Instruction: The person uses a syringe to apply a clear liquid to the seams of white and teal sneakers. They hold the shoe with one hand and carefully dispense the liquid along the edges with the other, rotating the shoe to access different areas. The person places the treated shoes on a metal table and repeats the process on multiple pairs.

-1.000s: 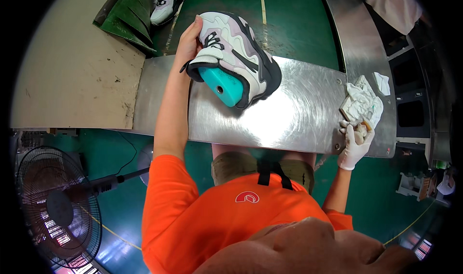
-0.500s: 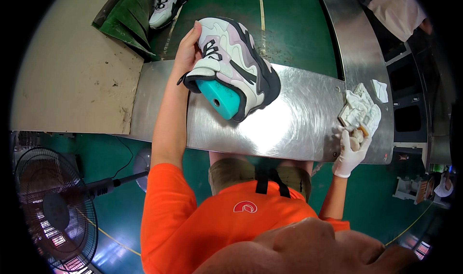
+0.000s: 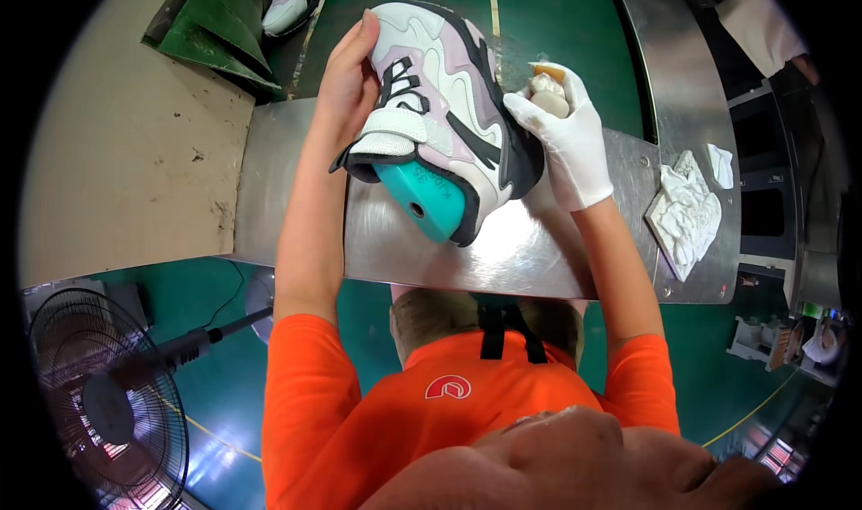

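My bare left hand [image 3: 350, 72] is closed on a white and lilac sneaker [image 3: 433, 106] with black trim, gripping it along its left side near the toe. The shoe is tilted, held above the metal bench, its heel opening toward me. A teal shoe last [image 3: 429, 203] fills it, with a round hole in its end. Just right of the sole is my right hand [image 3: 570, 146], in a white glove. Its fingers curl round an off-white lump [image 3: 549, 99] with a tan-yellow edge; I cannot tell its kind.
A crumpled white cloth [image 3: 687, 214] lies on the metal bench [image 3: 395, 250] at right. Beyond runs a green conveyor belt [image 3: 566, 25], carrying another sneaker [image 3: 292, 3] by a green flap [image 3: 215, 43]. A beige panel [image 3: 135, 142] borders the left. A fan [image 3: 108, 402] stands lower left.
My right hand has come from the cloth at the right over to the sneaker's sole, bringing the off-white lump. The sneaker has shifted slightly and appears larger.
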The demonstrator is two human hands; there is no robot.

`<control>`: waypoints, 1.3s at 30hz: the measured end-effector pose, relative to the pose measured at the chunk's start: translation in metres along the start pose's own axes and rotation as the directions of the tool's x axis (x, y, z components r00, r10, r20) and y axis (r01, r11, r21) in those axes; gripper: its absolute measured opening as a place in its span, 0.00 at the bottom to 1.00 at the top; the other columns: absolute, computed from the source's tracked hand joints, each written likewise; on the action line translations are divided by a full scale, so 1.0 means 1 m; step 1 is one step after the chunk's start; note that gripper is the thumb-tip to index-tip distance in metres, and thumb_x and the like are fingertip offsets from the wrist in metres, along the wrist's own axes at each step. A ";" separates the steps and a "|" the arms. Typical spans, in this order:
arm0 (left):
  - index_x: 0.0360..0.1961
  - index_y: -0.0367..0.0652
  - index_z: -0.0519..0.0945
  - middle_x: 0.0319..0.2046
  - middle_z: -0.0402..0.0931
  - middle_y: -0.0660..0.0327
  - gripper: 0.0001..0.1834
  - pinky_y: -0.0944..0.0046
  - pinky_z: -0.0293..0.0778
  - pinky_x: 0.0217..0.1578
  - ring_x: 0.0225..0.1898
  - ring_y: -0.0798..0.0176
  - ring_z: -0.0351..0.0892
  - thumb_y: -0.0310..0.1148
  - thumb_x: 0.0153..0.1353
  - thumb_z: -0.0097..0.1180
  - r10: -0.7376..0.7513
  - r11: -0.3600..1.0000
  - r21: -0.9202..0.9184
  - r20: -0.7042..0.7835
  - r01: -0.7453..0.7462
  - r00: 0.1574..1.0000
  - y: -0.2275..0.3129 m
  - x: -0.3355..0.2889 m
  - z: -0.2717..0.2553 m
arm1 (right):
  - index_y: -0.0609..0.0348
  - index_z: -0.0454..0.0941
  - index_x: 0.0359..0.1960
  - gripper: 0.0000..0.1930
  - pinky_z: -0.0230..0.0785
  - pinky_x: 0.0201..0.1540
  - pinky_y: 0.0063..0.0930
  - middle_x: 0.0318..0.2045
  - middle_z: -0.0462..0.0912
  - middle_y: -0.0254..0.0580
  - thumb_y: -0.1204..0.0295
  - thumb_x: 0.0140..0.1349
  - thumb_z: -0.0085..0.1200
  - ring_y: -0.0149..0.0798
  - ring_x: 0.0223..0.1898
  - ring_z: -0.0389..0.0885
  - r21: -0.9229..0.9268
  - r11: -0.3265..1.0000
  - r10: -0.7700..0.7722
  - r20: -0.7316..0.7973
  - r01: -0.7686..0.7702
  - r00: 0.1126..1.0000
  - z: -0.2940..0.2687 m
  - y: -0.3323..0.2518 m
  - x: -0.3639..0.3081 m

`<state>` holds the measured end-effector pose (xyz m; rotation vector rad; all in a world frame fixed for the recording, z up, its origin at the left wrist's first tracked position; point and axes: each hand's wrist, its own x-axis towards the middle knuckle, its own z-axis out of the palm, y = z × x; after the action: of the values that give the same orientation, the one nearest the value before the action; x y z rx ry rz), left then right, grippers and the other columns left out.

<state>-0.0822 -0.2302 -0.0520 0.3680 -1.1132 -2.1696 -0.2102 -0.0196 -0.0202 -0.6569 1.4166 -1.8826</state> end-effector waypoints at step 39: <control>0.47 0.38 0.75 0.41 0.80 0.58 0.18 0.63 0.75 0.47 0.43 0.64 0.79 0.43 0.69 0.52 -0.007 0.999 -0.052 -0.033 0.005 0.999 0.001 -0.001 0.004 | 0.61 0.67 0.55 0.29 0.74 0.44 0.23 0.39 0.77 0.38 0.84 0.50 0.64 0.31 0.39 0.78 0.169 0.986 0.014 0.026 -0.018 1.000 -0.009 0.015 0.004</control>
<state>-0.0829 -0.2277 -0.0487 0.3831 -1.0371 -2.1850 -0.2158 -0.0195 -0.0369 -0.5816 1.2272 -1.9495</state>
